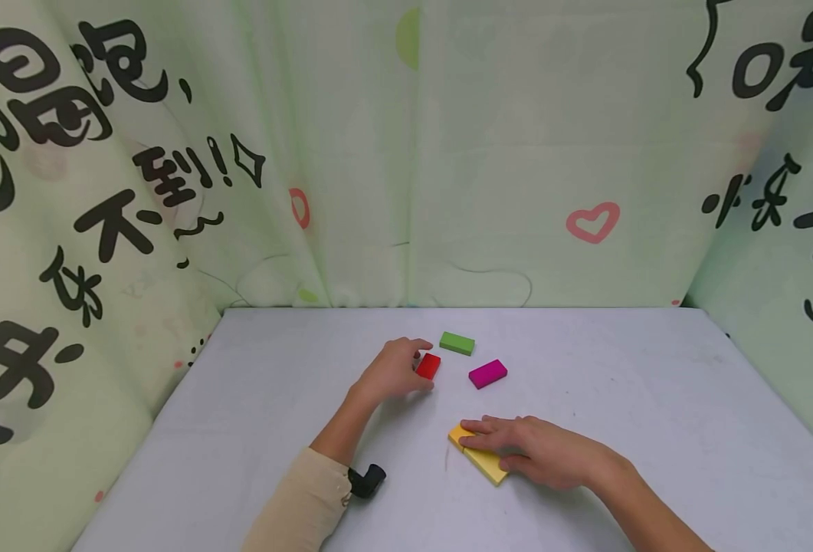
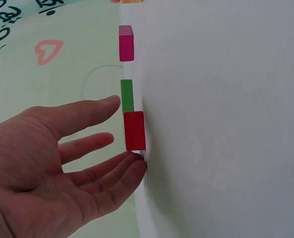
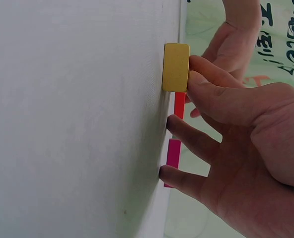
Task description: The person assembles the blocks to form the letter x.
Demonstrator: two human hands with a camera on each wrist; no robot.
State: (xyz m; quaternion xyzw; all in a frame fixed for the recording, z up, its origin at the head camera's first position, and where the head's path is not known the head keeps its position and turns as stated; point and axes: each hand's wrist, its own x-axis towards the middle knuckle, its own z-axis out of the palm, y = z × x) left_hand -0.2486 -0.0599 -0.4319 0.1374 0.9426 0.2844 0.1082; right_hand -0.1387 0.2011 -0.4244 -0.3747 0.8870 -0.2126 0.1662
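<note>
Red block [image 1: 429, 366] beside left hand [image 1: 394, 369], yellow blocks [image 1: 485, 464] under right hand [image 1: 547, 452]

Beige left sleeve [image 1: 303, 502], black wrist device [image 1: 368, 481]

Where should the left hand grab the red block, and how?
I'd pinch the red block by its two short ends, coming from the left. It's longer going away from the person, and the left hand has its thumb near the closer end and fingers by the farther one.
</note>
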